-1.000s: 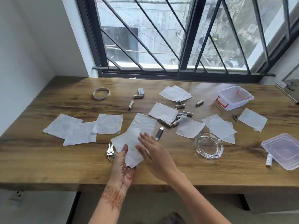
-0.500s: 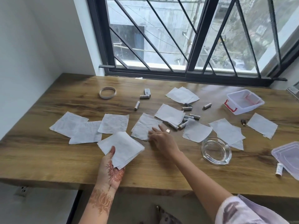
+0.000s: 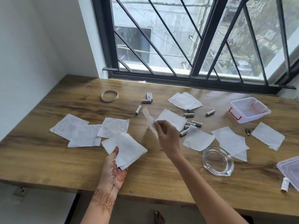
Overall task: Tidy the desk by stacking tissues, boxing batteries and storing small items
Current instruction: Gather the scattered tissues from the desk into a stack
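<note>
Left hand (image 3: 114, 168): my grip clamps a small stack of tissues (image 3: 125, 148), thumb on top, just above the tabletop (image 3: 48, 159) near its front edge.
Right hand (image 3: 167, 136): I pinch one tissue (image 3: 149, 121) between fingertips, lifted off the tabletop, seen nearly edge-on, blurred.
Loose tissues: three overlapping at left (image 3: 84, 131), others in the middle and right (image 3: 198, 139), all flat.
Batteries (image 3: 191, 125): cluster just beyond my right hand, partly under tissues; more scattered farther back (image 3: 138, 109).
Box (image 3: 250, 111): clear, red handle, open, far right.
Lid (image 3: 291, 168): at right edge, one battery (image 3: 284, 184) beside it.
Glass dish (image 3: 217, 160): right of my right forearm.
Tape ring (image 3: 109, 95): back left.
</note>
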Demonstrator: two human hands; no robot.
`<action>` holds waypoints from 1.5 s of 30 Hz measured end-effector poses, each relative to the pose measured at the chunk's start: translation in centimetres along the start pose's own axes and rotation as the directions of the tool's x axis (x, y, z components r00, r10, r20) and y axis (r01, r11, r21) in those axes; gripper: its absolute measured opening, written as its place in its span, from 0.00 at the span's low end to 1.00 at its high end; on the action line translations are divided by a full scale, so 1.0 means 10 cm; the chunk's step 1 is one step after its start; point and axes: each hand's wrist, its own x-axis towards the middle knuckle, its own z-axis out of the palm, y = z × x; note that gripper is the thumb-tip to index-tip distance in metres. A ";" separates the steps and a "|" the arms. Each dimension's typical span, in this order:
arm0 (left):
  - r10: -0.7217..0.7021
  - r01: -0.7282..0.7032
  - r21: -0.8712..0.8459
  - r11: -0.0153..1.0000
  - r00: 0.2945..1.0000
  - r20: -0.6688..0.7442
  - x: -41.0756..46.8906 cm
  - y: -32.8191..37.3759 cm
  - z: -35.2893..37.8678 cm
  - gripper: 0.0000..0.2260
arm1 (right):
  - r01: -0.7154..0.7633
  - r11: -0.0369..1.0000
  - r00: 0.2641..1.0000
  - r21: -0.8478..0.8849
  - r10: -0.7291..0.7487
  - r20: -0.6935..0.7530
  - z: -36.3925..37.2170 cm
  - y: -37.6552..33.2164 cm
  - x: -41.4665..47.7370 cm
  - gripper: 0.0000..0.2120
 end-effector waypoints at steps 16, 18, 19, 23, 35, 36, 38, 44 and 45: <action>-0.183 0.188 -0.010 0.982 0.968 0.173 0.06 -0.32 0.50 0.18 | 0.361 0.899 0.862 -0.249 -0.219 0.458 -0.16 -0.09 -0.47 0.21; -0.100 0.101 0.001 0.995 0.987 0.123 0.10 -0.32 0.53 0.12 | 0.287 0.917 0.916 -0.276 -0.178 0.359 -0.21 -0.03 -0.27 0.19; -0.078 0.077 0.013 0.997 0.992 0.103 0.12 -0.32 0.53 0.10 | 0.253 0.914 0.941 -0.316 -0.157 0.299 -0.22 0.03 -0.15 0.18; -0.059 0.058 0.041 0.997 0.997 0.044 0.14 -0.29 0.54 0.12 | 0.137 0.813 0.972 -0.565 -0.002 0.233 -0.16 0.32 0.35 0.15; -0.051 0.051 -0.001 0.999 0.998 0.025 0.23 -0.21 0.53 0.19 | 0.311 0.610 0.942 -0.729 -0.099 0.319 0.02 0.51 0.70 0.16; -0.050 0.050 -0.006 0.999 0.999 0.021 0.24 -0.21 0.53 0.19 | 0.308 0.633 0.946 -0.710 -0.126 0.298 0.00 0.48 0.71 0.16; -0.049 0.049 -0.005 0.999 0.999 0.009 0.26 -0.22 0.53 0.18 | 0.206 0.705 0.965 -0.679 -0.030 0.261 -0.04 0.50 0.73 0.15; -0.077 0.076 0.025 0.997 0.997 0.027 0.34 -0.21 0.55 0.16 | 0.285 0.904 0.954 -0.318 -0.299 0.005 -0.17 0.39 0.53 0.07; -0.078 0.078 0.028 0.997 0.997 0.021 0.36 -0.21 0.57 0.16 | 0.362 0.885 0.925 -0.294 -0.379 0.000 -0.18 0.39 0.46 0.07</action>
